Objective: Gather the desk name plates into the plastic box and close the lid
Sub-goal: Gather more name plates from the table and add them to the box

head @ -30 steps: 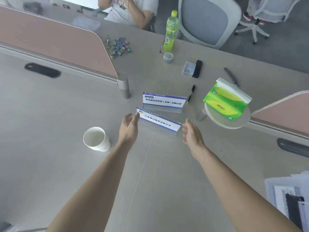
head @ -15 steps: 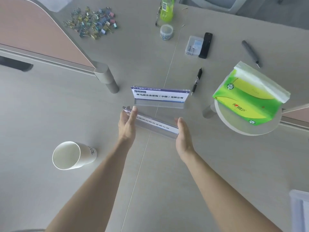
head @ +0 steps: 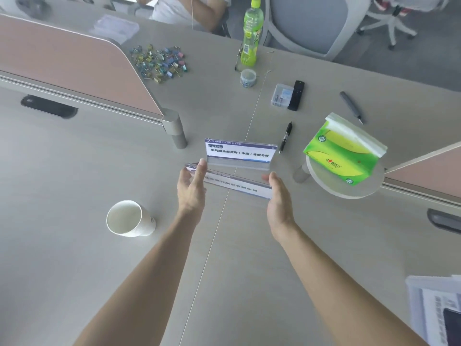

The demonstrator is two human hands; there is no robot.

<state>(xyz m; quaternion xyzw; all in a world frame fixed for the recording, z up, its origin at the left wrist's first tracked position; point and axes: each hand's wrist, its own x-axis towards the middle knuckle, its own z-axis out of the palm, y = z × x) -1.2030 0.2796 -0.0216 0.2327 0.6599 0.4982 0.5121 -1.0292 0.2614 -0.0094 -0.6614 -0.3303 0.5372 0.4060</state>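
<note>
The left hand (head: pixel 190 188) and right hand (head: pixel 279 198) press flat against the two ends of the nearer name plate (head: pixel 237 186), holding it tilted over the desk (head: pixel 74 245). The second name plate (head: pixel 240 153) stands upright just behind. A paper cup (head: pixel 128 218) sits left, a pen (head: pixel 285 137) and tissue pack (head: pixel 344 151) right.

Pale grey desk (head: pixel 74 245), seam running down its middle. Standing on it: one name plate (head: pixel 240 153), white paper cup (head: pixel 129 218) near left, green bottle (head: pixel 252 33) at far edge. Lying flat: heap of binder clips (head: pixel 161 62), black pen (head: pixel 285 137), small clear case (head: pixel 282 94) beside a black remote (head: pixel 296 95), papers (head: pixel 434 308) at right corner.
</note>
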